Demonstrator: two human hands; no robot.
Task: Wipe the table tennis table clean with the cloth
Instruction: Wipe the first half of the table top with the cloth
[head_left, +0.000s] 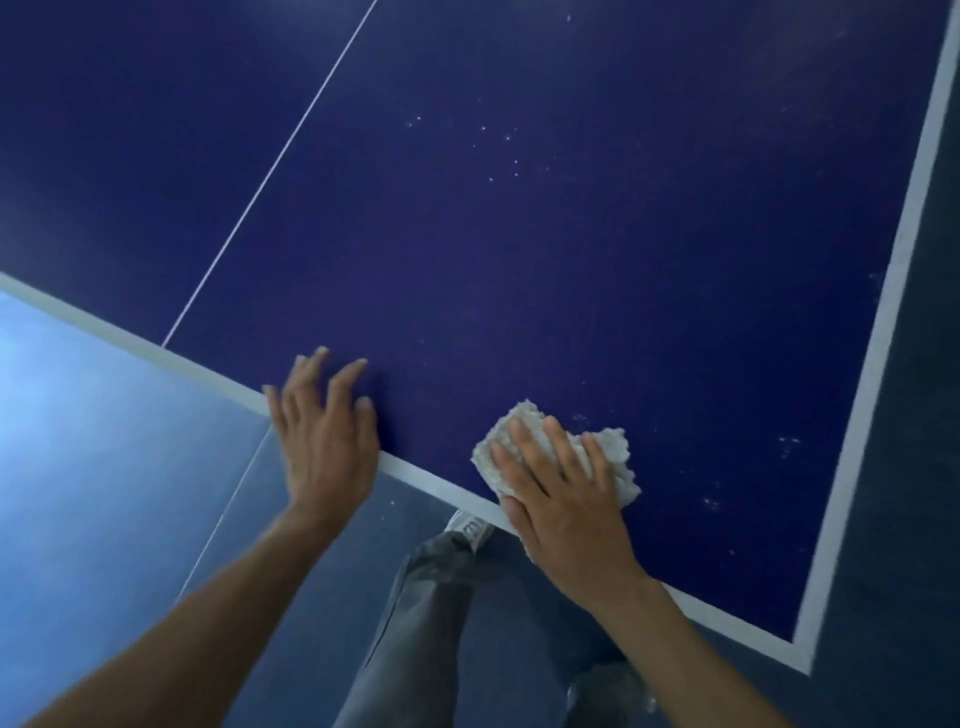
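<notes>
Dark blue table tennis table (571, 234) fills most of the view, matte top, white border stripes along the near edge and the right edge, meeting at the near-right corner. Thin white centre line (275, 171) runs from the near edge away toward upper right. White specks (506, 150) scattered mid-surface, a few more near the right stripe. Floor (104, 441) below the near edge is blue-grey with glare at far left; darker floor strip right of the table. Grey trouser leg (415, 623) and pale shoe (470, 527) show under the edge.

Cloth (610, 449) is off-white, bunched, lying on the top just inside the near stripe; its long axis runs roughly along that edge. Right hand (566, 499) lies flat on it, fingers straight and spread, pressing down. Left hand (324, 431) rests open on the near edge, fingers splayed onto the blue, holding nothing.
</notes>
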